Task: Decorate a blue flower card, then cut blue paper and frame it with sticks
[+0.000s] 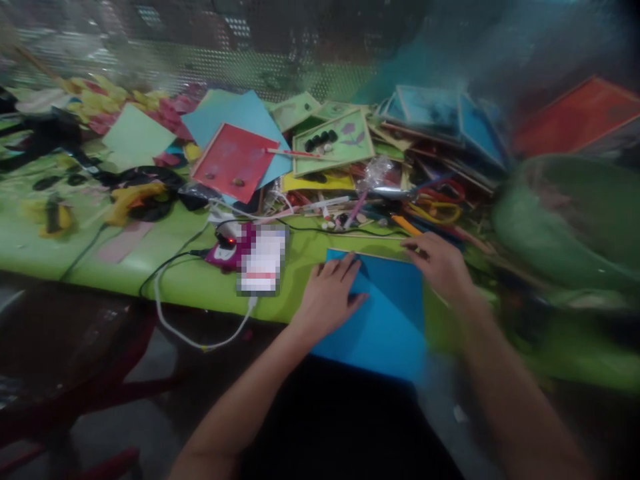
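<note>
A blue sheet of card [385,320] lies at the table's front edge, its near end reaching over my lap. My left hand [330,290] rests flat on its left part, fingertips at the far edge and thumb apart. Along that far edge runs a thin pale wooden strip [383,255]. Just beyond it, a second thin wooden stick [367,237] reaches to the fingertips of my right hand [440,263], which pinch its right end above the sheet's far right corner.
A phone [263,260] on a white cable lies left of the sheet, beside a purple power socket [227,257]. Yellow glue guns [133,200] lie farther left. Framed cards [335,140], pens and scraps pile up behind. A green basin [570,227] stands at right.
</note>
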{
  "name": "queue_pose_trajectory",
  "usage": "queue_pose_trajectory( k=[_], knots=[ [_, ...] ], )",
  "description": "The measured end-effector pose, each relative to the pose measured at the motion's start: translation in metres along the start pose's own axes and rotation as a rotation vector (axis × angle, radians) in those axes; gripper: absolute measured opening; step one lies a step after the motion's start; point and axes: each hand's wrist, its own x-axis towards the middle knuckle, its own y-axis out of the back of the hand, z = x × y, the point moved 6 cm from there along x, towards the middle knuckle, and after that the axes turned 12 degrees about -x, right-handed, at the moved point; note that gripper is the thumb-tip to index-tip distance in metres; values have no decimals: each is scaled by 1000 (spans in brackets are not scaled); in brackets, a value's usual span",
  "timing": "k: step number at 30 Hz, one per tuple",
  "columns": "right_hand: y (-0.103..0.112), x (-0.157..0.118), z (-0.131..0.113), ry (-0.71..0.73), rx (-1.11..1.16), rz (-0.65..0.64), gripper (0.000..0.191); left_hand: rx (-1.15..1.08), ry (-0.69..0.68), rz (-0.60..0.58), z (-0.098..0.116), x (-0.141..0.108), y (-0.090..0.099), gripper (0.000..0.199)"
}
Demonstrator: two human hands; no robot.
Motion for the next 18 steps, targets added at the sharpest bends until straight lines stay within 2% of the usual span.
queue_pose_trajectory(
  k=[3, 6, 18],
  knots=[
    [20, -2, 16, -113, -7, 84, 16, 9, 7, -9, 0, 0, -1, 62],
    [29, -3, 24, -150, -6, 125, 15, 18, 6, -9, 0, 0, -2, 62],
    [6, -6, 14, -85, 80, -89, 16, 15, 0, 7, -1, -2, -3, 62]
  ],
)
